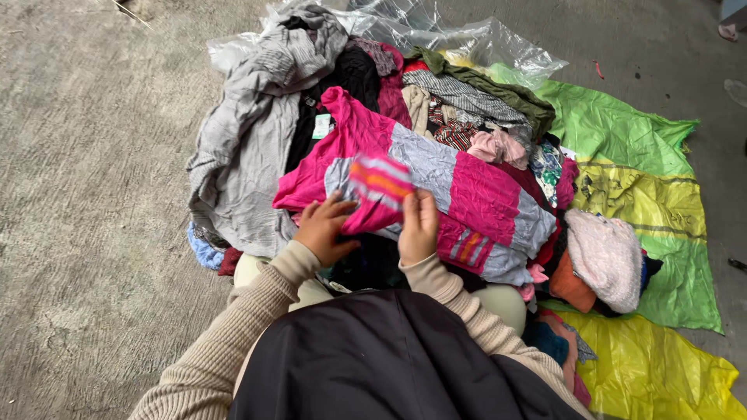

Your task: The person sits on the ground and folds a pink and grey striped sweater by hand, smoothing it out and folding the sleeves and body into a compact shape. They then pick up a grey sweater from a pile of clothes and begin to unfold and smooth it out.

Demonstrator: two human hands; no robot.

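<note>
My left hand [324, 228] and my right hand [419, 225] both grip a pink garment [475, 194] with grey panels and orange stripes. They lift its striped sleeve end [379, 187] up in front of me. The rest of the garment lies spread over a heap of clothes [405, 101] on the floor. My beige ribbed sleeves and a dark cloth [381, 358] on my lap fill the bottom of the view.
A grey striped garment [249, 132] lies at the heap's left. A fluffy pink hat-like piece [607, 257] rests at the right on green and yellow plastic sheets [646, 171]. Clear plastic [459, 35] lies behind the heap. Concrete floor [85, 194] surrounds everything.
</note>
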